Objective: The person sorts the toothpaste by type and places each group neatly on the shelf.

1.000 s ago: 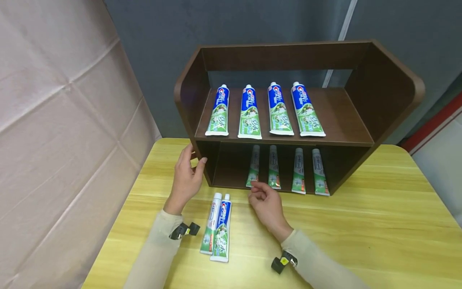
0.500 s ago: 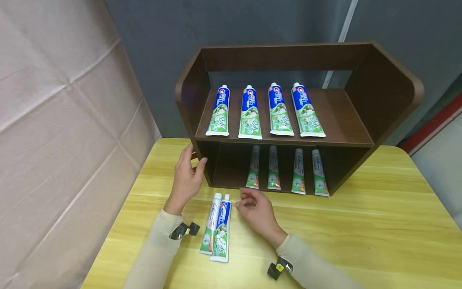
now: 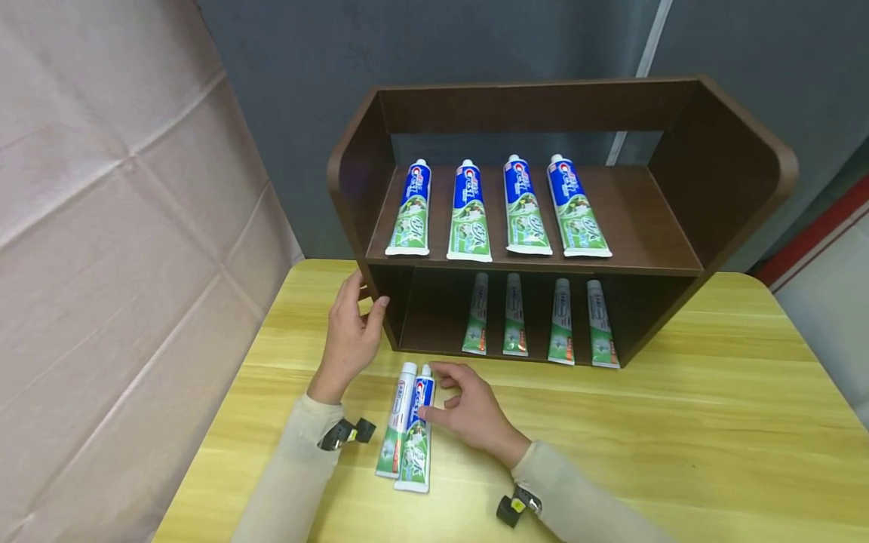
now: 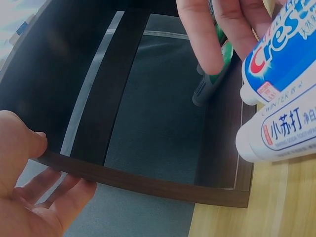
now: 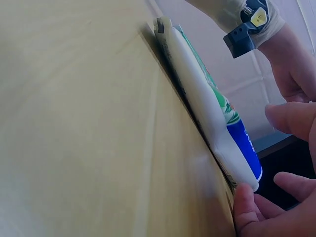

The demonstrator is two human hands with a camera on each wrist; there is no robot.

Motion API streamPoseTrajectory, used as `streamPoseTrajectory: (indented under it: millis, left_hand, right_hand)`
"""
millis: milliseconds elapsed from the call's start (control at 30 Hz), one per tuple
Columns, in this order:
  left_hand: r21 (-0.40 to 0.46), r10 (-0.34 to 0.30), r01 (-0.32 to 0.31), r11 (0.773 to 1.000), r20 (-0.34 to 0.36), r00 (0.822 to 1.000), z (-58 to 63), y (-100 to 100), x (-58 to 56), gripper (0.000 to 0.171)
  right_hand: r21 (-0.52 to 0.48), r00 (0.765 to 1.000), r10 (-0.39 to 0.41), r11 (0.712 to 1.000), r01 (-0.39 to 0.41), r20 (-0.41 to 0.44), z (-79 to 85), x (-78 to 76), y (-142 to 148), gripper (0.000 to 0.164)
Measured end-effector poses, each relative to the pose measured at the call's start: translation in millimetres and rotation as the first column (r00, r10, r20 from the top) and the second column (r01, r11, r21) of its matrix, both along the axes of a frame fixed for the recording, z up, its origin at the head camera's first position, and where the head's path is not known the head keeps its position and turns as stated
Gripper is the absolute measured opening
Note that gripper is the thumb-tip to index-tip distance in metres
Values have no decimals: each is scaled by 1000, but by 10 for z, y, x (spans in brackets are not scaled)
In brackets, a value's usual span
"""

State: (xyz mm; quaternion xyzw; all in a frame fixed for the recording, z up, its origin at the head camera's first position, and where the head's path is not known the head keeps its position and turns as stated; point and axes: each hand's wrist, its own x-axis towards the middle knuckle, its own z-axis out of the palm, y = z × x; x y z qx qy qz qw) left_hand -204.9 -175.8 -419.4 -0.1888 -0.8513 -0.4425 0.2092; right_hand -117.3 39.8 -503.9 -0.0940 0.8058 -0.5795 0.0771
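My left hand [image 3: 351, 335] holds the left side panel of a dark brown two-tier shelf [image 3: 543, 264]. In the left wrist view its thumb and fingers lie on opposite sides of the panel edge. On the table, a blue-and-green Crest toothpaste tube [image 3: 416, 452] lies against a white-and-green toothpaste tube [image 3: 390, 445], caps toward the shelf. My right hand [image 3: 475, 411] is at the Crest tube, thumb over its upper part and fingers by its cap. In the right wrist view, the thumb [image 5: 291, 118] stands apart from the tube and a fingertip [image 5: 243, 195] is close to the cap end.
Several Crest tubes [image 3: 470, 219] lie in a row on the upper shelf, caps to the back. Several white-and-green tubes [image 3: 561, 324] lie on the lower shelf, right of its left bay. The wooden table [image 3: 679, 437] extends right; a pale draped wall [image 3: 136, 226] bounds the left.
My right hand has moved left from in front of the lower-shelf tubes to the Crest tube on the table, its thumb and fingers spreading. The left hand and tubes stayed put.
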Motion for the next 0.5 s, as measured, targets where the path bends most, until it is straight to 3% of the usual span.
streamPoseTrajectory:
  millis: [267, 500]
  left_hand:
    - [8, -5, 5, 1000, 1, 1000, -9, 6, 3, 52]
    - [8, -2, 2, 1000, 3, 1000, -6, 16, 5, 54]
  right_hand:
    - [71, 997, 81, 994, -80, -16, 19, 3, -20, 84]
    - [191, 987, 163, 969, -159, -4, 18, -25, -14, 98]
